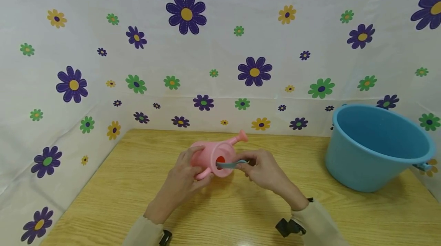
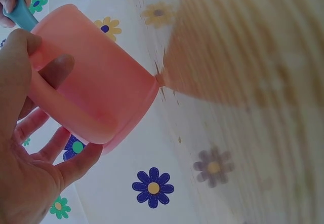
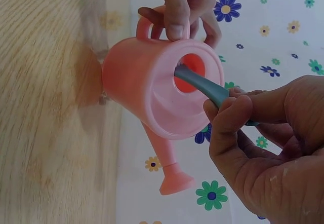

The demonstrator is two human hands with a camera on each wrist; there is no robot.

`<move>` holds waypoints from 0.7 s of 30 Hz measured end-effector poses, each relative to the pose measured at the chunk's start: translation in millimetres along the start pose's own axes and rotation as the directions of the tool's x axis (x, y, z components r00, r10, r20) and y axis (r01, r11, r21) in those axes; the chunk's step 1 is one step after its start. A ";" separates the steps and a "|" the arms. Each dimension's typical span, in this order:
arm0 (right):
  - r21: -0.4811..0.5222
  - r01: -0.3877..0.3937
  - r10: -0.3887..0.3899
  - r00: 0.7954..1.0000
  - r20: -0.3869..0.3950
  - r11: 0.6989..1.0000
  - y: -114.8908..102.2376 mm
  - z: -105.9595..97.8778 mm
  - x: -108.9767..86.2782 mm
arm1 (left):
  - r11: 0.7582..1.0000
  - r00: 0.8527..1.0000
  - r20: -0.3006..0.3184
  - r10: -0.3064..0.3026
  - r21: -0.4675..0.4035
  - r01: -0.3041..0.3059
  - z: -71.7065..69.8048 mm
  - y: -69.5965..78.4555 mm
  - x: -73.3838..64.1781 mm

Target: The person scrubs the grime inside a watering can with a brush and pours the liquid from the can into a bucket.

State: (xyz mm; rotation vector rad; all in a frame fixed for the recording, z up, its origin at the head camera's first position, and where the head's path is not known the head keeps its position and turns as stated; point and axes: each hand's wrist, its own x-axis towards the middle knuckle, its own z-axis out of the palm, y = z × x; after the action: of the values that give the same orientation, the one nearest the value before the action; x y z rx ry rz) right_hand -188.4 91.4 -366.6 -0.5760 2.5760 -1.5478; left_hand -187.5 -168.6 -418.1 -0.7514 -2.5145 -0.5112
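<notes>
A pink toy watering can is tilted over the table, its round top opening facing back toward me and its spout pointing to the far right. My left hand grips it by the handle, thumb and fingers about the loop. In my right hand, thumb and fingers pinch a curved blue-grey handle. The far end of that handle goes into the can's opening and is hidden inside. Reddish-orange shows within the opening. The can's bottom edge is right at the tabletop in the left wrist view.
A large blue bucket stands on the right of the wooden table. Behind and at the sides hangs a white sheet printed with purple, green and yellow flowers.
</notes>
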 end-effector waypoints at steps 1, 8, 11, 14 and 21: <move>0.000 0.003 -0.003 1.000 0.000 1.000 0.0 -0.8 0.0 | 1.000 1.000 0.002 -0.001 0.000 0.001 -0.1 0.1 0.0; -0.014 0.013 -0.013 1.000 0.006 1.000 0.3 -6.4 0.0 | 1.000 1.000 0.013 -0.009 0.010 0.008 0.0 0.8 0.6; -0.018 0.013 -0.013 1.000 0.007 1.000 0.3 -8.2 -0.1 | 1.000 1.000 0.012 -0.012 0.010 0.012 0.1 0.9 0.6; -0.018 0.012 -0.012 1.000 0.008 1.000 0.3 -9.6 -0.2 | 1.000 1.000 0.011 -0.013 0.010 0.013 0.2 0.9 0.5; -0.026 0.008 -0.008 1.000 0.007 1.000 0.9 -10.0 0.8 | 1.000 1.000 0.013 -0.015 0.006 0.014 0.3 0.9 0.7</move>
State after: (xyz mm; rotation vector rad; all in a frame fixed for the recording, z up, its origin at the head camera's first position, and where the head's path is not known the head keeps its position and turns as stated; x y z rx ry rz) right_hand -192.0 99.9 -362.4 -0.5938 2.5956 -1.5139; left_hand -187.7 -167.4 -417.7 -0.7369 -2.5342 -0.5047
